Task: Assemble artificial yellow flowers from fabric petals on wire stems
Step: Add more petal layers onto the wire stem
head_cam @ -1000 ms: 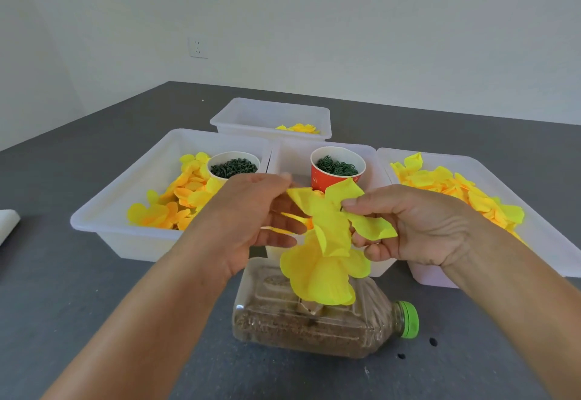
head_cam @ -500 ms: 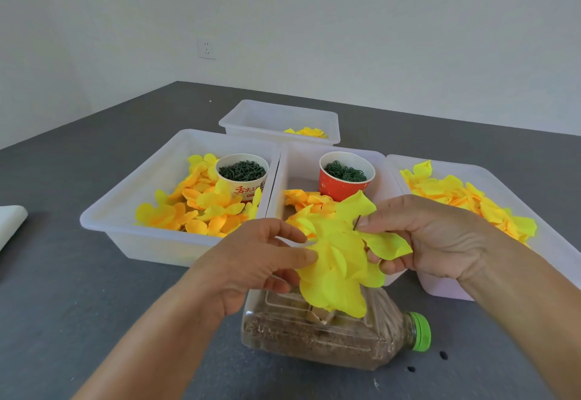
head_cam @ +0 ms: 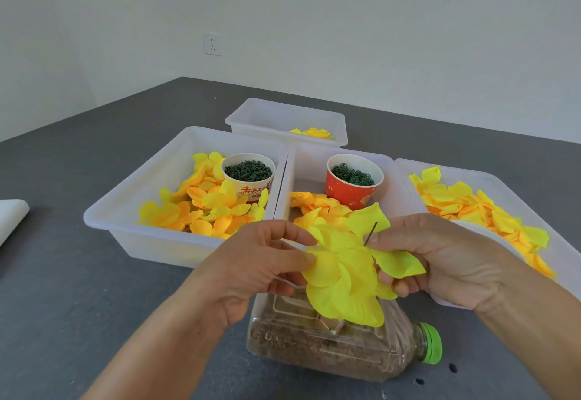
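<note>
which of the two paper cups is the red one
The red cup, in the middle tray just beyond the right hand; the other cup is white, in the left tray.

left hand (head_cam: pixel 251 269): bare, no glove, no ring or band on any finger that shows; short, plain nails on thumb and forefinger
left forearm (head_cam: pixel 163 343): bare from the wrist back to the picture's lower edge; no sleeve, no watch, no bracelet
right hand (head_cam: pixel 446 261): bare, no glove, no ring seen; knuckles and tendons stand out on its back
right forearm (head_cam: pixel 531 333): bare behind the wrist to the lower right corner; no cuff, no strap
clothing: none in view on either arm
</note>
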